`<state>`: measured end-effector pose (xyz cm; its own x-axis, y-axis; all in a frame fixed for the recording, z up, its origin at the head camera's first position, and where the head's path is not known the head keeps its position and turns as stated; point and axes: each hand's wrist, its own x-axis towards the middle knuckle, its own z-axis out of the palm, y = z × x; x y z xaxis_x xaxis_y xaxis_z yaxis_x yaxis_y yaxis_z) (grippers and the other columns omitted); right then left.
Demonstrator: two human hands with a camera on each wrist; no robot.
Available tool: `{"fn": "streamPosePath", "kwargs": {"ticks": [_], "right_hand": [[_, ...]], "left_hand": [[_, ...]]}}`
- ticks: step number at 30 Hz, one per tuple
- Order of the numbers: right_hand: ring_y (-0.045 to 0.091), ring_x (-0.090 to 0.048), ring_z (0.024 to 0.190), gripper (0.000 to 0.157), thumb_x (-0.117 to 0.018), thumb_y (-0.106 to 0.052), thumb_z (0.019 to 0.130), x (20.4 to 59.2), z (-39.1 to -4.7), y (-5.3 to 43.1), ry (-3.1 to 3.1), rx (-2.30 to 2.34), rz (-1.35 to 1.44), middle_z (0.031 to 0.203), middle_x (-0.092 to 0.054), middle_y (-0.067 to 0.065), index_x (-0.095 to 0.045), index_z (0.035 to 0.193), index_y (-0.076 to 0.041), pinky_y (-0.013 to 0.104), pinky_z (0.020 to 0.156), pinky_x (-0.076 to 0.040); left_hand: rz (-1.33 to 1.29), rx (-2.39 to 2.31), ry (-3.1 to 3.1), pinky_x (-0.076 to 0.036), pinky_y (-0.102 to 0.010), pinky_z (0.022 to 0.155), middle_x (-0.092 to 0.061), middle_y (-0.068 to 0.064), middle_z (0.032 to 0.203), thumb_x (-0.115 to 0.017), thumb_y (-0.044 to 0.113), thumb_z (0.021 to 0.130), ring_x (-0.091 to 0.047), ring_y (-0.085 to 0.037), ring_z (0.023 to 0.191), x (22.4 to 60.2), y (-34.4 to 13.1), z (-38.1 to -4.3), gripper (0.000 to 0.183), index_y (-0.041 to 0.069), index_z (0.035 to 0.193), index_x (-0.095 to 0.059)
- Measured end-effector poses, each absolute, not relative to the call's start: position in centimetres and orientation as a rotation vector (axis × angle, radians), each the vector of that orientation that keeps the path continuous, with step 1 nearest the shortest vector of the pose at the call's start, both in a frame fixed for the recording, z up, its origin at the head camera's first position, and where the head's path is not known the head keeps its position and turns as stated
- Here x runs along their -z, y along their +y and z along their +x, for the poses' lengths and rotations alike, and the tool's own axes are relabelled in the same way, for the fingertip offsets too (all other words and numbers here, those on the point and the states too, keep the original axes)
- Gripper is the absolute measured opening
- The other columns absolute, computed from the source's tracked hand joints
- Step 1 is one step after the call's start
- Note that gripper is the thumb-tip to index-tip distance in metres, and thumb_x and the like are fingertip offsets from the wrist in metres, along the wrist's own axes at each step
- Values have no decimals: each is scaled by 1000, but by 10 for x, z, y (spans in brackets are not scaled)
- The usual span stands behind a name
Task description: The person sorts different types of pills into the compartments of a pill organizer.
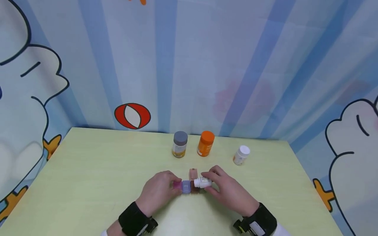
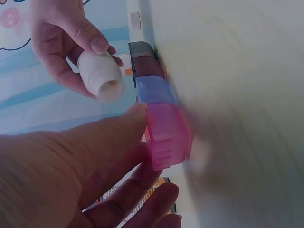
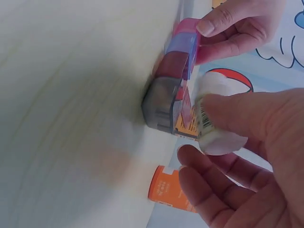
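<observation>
Left hand [image 1: 160, 188]: fingers pinch the pink end of a translucent, angular plastic pill box [image 1: 186, 186], sitting on the pale, faintly grained worktop [image 1: 118, 170]. Compartments run pink, blue, maroon, smoky grey; one reddish lid [image 1: 193, 173] stands open. Right hand [image 1: 228, 188]: fingers pinch a small, smooth white bottle [image 1: 202, 182], tipped above the maroon part; mouth probably uncapped, interior blurred. Head view mostly hides the grey end. Beyond: grey-capped jar [image 1: 179, 147], orange cylinder [image 1: 205, 144], second white bottle [image 1: 241, 155]; labels illegible. Striped cloth [image 1: 195, 65] behind, cut off by frame edges.
</observation>
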<state>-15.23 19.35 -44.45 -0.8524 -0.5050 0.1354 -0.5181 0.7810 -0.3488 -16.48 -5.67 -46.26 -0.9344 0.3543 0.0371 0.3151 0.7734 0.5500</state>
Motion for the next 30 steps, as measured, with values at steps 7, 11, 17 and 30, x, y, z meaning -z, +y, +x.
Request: {"fn": "streamPosePath", "kwargs": {"ticks": [7,11,17,30], "right_hand": [[8,-47,93,39,-65,-26,84,442,-151,188,-2914,-628,922,110,-45,-7,-48,119,-22,25,82,-48],[5,-47,94,41,-64,-29,86,442,-151,184,-2917,-660,912,112,-45,-8,-49,123,-21,26,82,-48],[7,-48,90,47,-61,-32,88,442,-150,179,-2881,-646,917,110,-47,-8,-47,131,-18,23,78,-48],[3,-45,89,52,-65,-33,83,446,-150,172,-2802,-608,904,106,-49,-10,-48,132,-24,20,76,-46]], "left_hand": [[540,-886,2899,-45,-29,66,-63,6,88,-75,33,73,-52,-11,76,460,-56,-165,26,20,95,-71],[517,-884,2885,-45,-29,66,-63,5,88,-75,34,74,-52,-11,76,458,-56,-164,27,20,96,-71],[510,-886,2868,-44,-28,64,-62,5,88,-75,34,74,-51,-10,74,457,-57,-164,27,19,97,-71],[546,-875,2888,-44,-27,63,-62,5,88,-74,33,75,-50,-9,72,460,-56,-163,26,20,96,-71]]}}
